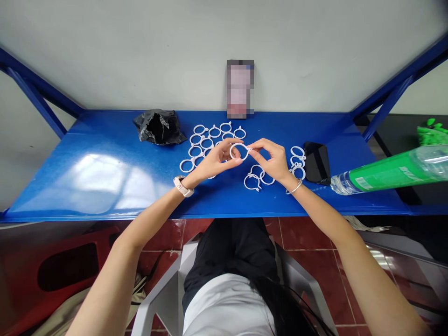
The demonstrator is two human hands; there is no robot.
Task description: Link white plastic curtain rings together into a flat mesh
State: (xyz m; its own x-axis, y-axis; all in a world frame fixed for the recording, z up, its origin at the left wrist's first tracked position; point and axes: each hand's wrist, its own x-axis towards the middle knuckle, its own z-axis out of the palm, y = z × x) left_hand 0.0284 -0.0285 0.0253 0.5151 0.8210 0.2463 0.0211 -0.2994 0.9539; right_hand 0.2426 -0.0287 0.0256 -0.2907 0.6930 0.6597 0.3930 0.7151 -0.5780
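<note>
Both hands meet over the middle of the blue table (105, 172), pinching one white plastic ring (239, 151) between them. My left hand (219, 161) grips the ring's left and lower side with thumb and fingers. My right hand (271, 158) pinches its right edge, fingers curled. Behind and left of my left hand lies a group of several white rings (206, 140) laid out flat. Several more white rings (259, 178) lie under and to the right of my right hand.
A crumpled black plastic bag (159, 127) sits at the back left. A black phone (317, 161) lies flat at the right, and a green-labelled plastic bottle (388, 171) lies on its side beyond it. A card (240, 88) leans against the wall.
</note>
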